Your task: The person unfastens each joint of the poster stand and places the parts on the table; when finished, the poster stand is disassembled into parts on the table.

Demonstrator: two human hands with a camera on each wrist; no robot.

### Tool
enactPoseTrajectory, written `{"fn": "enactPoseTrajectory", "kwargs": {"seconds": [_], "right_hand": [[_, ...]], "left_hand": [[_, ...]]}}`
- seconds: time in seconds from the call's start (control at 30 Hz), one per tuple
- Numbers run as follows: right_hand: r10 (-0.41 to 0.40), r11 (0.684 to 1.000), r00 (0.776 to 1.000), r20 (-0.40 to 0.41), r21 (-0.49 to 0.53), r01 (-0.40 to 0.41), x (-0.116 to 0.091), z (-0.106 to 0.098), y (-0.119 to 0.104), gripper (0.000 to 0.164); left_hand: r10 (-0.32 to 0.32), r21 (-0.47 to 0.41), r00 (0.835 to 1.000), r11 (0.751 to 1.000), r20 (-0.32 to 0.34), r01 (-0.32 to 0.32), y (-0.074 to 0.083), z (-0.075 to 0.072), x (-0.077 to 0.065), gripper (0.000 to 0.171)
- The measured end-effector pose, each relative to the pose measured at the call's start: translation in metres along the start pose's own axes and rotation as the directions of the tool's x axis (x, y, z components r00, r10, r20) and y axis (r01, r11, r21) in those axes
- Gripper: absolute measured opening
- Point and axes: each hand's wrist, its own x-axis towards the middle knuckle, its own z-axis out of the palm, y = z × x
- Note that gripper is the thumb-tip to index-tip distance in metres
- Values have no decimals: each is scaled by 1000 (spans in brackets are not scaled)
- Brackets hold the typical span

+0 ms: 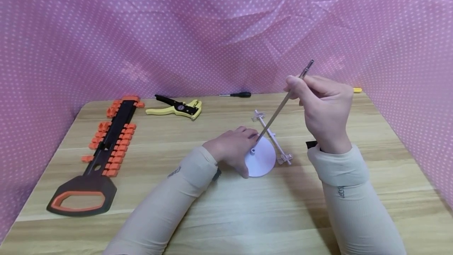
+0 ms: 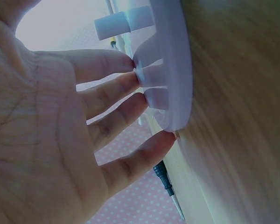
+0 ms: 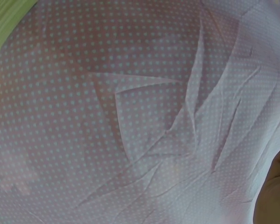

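Observation:
My right hand [image 1: 327, 105] pinches a thin metal rod [image 1: 282, 104] near its upper end, between thumb and fingers. The rod slants down to the left, its lower end close over a white round base [image 1: 263, 162] with a short raised socket [image 1: 253, 151]. On the left part of this base, which lies flat on the table, rests my left hand [image 1: 233, 146]. In the left wrist view, its outstretched fingers [image 2: 123, 119] touch the disc [image 2: 175, 70] at its face and rim. The right wrist view catches only the hand's edge, without the rod.
Just right of the base lies a white bar with clear end clips [image 1: 272, 135]. A black holder with orange clips [image 1: 118, 129] lies at left. Yellow-black wire strippers [image 1: 180, 107] and a black-handled screwdriver [image 1: 240, 95] are farther back. Pink dotted cloth [image 1: 212, 30] surrounds the wooden table [image 1: 226, 223].

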Motion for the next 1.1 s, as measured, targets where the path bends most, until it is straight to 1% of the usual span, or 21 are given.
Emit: {"fn": "enactPoseTrajectory", "kwargs": {"seconds": [0.3,0.37,0.5,0.6,0.73,0.97,1.1], "right_hand": [[5,1000,1000,-21,12,-5,1,3,-6,18],[17,1000,999,-35,8,-16,1,3,-7,18],[69,997,996,-55,30,-67,2,1,-6,16],[103,994,993,-56,43,-101,3,0,-6,15],[119,992,991,-60,40,-116,4,0,-7,14],[122,992,990,-66,38,-120,4,0,-6,18],[104,994,992,-72,18,-103,4,0,-5,21]], "left_hand": [[-1,-9,1000,1000,-1,1,-2,2,0,118],[1,-10,1000,1000,-4,-1,-2,2,0,118],[4,-10,1000,1000,-11,-4,-2,2,0,117],[7,-12,1000,1000,-14,-7,-2,2,0,115],[7,-13,1000,1000,-14,-7,-2,3,1,115],[10,-4,1000,1000,-13,-10,-2,3,1,115],[9,1,1000,1000,-15,-9,-2,3,1,115]]}}
